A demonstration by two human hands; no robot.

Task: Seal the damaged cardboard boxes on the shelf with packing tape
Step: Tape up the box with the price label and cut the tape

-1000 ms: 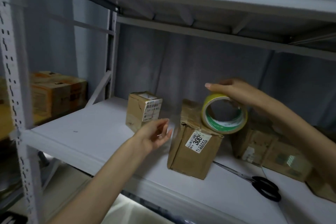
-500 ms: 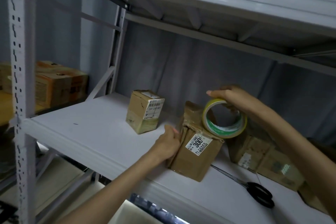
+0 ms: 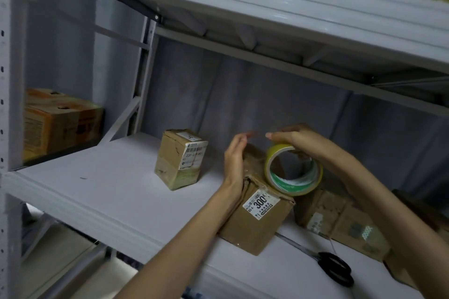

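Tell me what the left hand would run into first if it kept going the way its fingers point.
The left hand lies flat against the side of the 300-label box, fingers aimed up and toward the back. Nothing shows ahead of the fingertips before the grey backdrop, though depth is hard to judge.

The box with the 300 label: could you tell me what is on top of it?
The yellow tape roll, gripped by the right hand, stands on it; its contact is hidden.
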